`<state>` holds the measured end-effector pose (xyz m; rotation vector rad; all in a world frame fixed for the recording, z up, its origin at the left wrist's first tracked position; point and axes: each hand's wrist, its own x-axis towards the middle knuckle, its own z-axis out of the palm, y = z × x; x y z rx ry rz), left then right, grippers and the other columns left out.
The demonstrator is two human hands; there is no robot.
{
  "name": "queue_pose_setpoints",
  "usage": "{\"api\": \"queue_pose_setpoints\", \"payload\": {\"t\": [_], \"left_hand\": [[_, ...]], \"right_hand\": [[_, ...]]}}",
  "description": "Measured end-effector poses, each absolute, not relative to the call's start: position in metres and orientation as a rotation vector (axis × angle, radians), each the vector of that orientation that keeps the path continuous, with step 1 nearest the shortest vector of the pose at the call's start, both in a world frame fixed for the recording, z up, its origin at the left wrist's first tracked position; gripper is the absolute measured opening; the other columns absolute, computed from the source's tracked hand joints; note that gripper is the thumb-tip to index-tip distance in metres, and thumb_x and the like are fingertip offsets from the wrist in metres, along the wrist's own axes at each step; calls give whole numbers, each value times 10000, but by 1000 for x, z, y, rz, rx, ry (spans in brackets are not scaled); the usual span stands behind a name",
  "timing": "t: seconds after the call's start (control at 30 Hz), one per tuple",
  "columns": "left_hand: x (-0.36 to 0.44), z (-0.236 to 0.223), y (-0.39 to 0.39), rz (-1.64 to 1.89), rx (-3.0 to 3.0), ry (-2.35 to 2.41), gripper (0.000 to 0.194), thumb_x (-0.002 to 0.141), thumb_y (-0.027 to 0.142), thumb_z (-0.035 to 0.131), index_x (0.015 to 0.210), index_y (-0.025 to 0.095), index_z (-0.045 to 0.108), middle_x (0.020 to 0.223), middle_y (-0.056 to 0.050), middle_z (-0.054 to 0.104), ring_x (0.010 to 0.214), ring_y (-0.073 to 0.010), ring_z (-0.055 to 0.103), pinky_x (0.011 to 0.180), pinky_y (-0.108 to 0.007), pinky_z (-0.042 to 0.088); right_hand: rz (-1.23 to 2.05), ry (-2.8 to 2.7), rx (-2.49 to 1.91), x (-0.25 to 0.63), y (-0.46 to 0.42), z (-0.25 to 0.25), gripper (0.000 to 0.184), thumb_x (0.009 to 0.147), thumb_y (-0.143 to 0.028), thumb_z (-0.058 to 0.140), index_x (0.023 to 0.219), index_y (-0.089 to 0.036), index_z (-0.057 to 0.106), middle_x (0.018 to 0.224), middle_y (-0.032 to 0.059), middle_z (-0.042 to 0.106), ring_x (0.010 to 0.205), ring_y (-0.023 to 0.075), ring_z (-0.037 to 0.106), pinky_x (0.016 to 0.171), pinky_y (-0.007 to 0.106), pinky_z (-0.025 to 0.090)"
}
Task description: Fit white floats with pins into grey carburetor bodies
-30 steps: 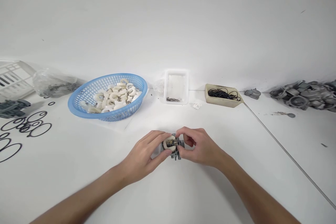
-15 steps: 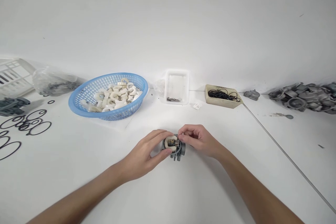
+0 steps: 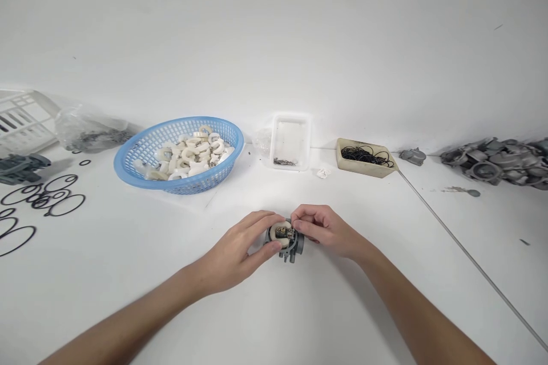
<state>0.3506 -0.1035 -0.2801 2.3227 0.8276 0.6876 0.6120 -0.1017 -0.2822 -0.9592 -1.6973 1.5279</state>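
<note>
A grey metal carburetor body (image 3: 293, 252) rests on the white table in front of me, its bowl side facing up. Inside it sits a C-shaped white float (image 3: 276, 235) around small brass jets. My left hand (image 3: 240, 248) grips the carburetor from the left, thumb at the near side and fingers at the far side, touching the float. My right hand (image 3: 323, 229) is at the right rim, thumb and forefinger pinched together by the float's hinge end. Whatever lies between those fingertips is too small to make out.
Behind stand a blue basket (image 3: 128, 174) of white floats, a white tray (image 3: 291, 117) with small metal pins, and a beige box (image 3: 363, 170) of black rings. Loose O-rings (image 3: 64, 205) lie left; grey metal bowls (image 3: 496, 162) are heaped right. A thin rod (image 3: 462, 254) slants across the right.
The view has shifted slightly. Both hands stay on the carburetor in nearly the same pose, with only a tiny movement of the right fingertips.
</note>
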Motion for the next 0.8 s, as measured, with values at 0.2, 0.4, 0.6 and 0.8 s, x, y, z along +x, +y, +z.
{"api": "queue_pose_setpoints", "payload": {"t": [0.2,0.4,0.6,0.8], "left_hand": [[350,-282,-104,664,2337,828,365,1108,383,548,1463,302,560,1438,-74,635,1329,-256,610,1113,-406,555],[349,-285,-103,710,2416,804,405,1116,360,537,1514,284,540,1453,-92,644,1337,-271,617,1116,-431,561],[348,-285,-102,669,2387,796,407,1119,362,537,1523,311,531,1471,-59,630,1370,-242,588,1154,-400,532],[348,-282,-100,648,2360,769,401,1122,360,529,1521,313,540,1480,-61,629,1372,-245,590,1149,-394,533]], "right_hand": [[1510,-1717,-951,614,-103,-281,394,1031,-555,667,938,-173,666,671,-50,429,603,116,315,574,284,241],[1539,-1741,-945,614,-103,-282,400,1042,-578,636,952,-188,631,678,-55,416,616,125,316,584,283,254],[1572,-1743,-919,616,-102,-284,391,1057,-575,617,976,-192,613,694,-57,410,616,123,314,582,278,253],[1608,-1718,-894,619,-99,-285,351,1073,-535,614,977,-197,604,666,-82,351,588,112,267,558,278,219]]}}
